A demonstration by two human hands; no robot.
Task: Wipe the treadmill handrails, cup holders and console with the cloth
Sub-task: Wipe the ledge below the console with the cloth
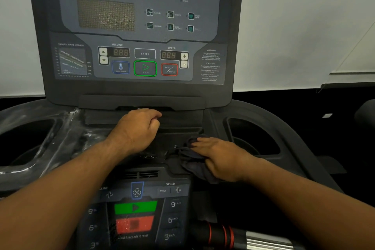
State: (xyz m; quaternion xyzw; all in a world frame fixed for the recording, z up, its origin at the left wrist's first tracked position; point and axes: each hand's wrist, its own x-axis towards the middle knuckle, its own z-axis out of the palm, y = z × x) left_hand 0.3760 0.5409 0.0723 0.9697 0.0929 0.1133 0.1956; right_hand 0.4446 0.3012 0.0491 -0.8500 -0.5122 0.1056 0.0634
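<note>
lower button panel (136, 209) nearest, handrail (253, 239) bottom right. right hand (219, 158) flat, fingers straight, pressing dark cloth (191, 165) on tray right of centre. left hand (138, 128) apart from cloth, fingers curled, nothing seen in it, resting below console (142, 26). cup holders (30, 138) either side

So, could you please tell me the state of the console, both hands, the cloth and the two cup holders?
console: displays dim, not lit.
left hand: fingers curled, resting below the console, nothing visible in it.
right hand: fingers straight, pressing on the cloth.
cloth: bunched under the right hand.
left cup holder: rim streaked with a wet sheen.
right cup holder: dull, no streaks visible.
</note>
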